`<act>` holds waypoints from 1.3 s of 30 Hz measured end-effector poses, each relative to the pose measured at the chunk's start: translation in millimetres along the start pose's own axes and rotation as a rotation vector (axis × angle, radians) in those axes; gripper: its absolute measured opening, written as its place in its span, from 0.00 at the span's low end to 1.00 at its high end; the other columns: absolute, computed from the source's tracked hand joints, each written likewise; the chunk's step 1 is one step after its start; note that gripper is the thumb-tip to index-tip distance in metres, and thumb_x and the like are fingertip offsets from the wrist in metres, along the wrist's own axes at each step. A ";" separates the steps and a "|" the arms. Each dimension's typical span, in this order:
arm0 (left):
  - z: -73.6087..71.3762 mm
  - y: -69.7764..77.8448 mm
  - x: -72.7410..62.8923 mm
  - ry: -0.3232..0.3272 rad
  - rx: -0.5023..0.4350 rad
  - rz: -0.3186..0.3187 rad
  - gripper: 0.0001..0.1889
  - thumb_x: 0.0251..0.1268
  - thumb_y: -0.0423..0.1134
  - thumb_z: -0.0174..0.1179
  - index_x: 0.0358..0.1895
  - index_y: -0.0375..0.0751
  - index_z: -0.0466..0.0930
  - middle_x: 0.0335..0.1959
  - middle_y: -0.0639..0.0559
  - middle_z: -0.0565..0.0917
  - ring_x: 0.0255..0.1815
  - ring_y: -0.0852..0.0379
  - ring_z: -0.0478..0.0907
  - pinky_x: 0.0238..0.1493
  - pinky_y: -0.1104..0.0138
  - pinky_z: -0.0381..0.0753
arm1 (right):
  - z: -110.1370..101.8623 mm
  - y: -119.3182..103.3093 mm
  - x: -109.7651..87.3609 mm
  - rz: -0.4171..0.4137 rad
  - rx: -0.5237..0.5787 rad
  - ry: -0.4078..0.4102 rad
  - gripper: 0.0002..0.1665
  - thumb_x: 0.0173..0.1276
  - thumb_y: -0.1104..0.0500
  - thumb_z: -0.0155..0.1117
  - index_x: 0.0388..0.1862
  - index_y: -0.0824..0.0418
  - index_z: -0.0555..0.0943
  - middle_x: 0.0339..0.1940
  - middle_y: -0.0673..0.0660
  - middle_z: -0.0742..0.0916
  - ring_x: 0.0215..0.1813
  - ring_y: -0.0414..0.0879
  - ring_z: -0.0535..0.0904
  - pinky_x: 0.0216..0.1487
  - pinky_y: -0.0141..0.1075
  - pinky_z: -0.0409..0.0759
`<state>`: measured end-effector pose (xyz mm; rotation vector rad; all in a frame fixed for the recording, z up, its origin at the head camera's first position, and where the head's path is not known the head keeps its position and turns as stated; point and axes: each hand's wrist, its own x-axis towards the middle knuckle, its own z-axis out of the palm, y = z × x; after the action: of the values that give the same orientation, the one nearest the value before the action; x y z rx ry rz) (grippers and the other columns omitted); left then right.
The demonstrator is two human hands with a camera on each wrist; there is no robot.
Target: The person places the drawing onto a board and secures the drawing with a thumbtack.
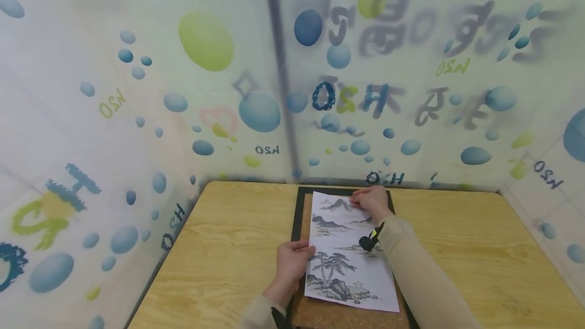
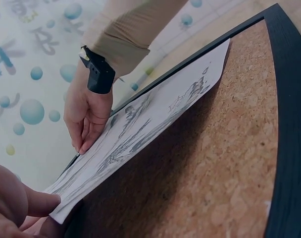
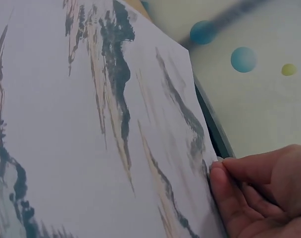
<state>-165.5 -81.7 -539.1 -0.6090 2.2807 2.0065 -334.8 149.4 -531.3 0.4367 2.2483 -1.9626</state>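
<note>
A white sheet of paper (image 1: 338, 240) carries an ink landscape painting with mountains, pine trees and rocks. It lies over a cork board (image 1: 347, 315) with a black frame (image 2: 294, 64). My left hand (image 1: 291, 263) pinches the sheet's left edge between thumb and fingers; in the left wrist view that side stands raised off the cork, with a shadow beneath. At the top right corner, my right hand (image 1: 372, 203) has thumb and fingertips pinched together on the paper's edge. A tiny pale bit shows by those fingertips (image 3: 221, 171), too small to identify.
The board rests on a light wooden table (image 1: 237, 237), its top end close to the back wall. Patterned curtain-like walls (image 1: 210, 95) with blue and green dots enclose the table. A black device (image 2: 98, 72) is strapped to the right wrist.
</note>
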 end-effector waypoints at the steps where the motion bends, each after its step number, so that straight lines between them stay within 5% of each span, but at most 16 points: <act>1: 0.3 0.0 0.0 -0.002 -0.002 0.000 0.12 0.69 0.30 0.70 0.52 0.27 0.87 0.36 0.45 0.89 0.37 0.54 0.88 0.38 0.61 0.88 | 0.1 -0.2 0.2 -0.007 -0.018 0.008 0.14 0.63 0.72 0.76 0.47 0.76 0.88 0.34 0.61 0.91 0.28 0.41 0.88 0.35 0.33 0.87; 14: 1.1 1.5 -1.2 -0.013 -0.001 0.012 0.12 0.69 0.30 0.70 0.52 0.26 0.87 0.37 0.45 0.90 0.36 0.53 0.88 0.37 0.60 0.88 | -5.3 -0.9 5.4 -0.050 -0.156 0.007 0.13 0.63 0.68 0.77 0.45 0.74 0.89 0.31 0.59 0.92 0.27 0.41 0.87 0.32 0.34 0.86; 39: -0.2 1.4 0.1 -0.010 -0.011 -0.008 0.12 0.68 0.29 0.70 0.52 0.28 0.88 0.37 0.46 0.90 0.37 0.54 0.88 0.37 0.61 0.87 | -9.0 0.0 8.0 -0.110 -0.230 -0.050 0.11 0.64 0.65 0.79 0.43 0.72 0.91 0.32 0.60 0.92 0.29 0.43 0.89 0.33 0.34 0.86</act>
<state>-166.0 -81.7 -537.8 -0.6065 2.2592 2.0151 -341.6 159.4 -532.2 0.2398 2.4750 -1.7108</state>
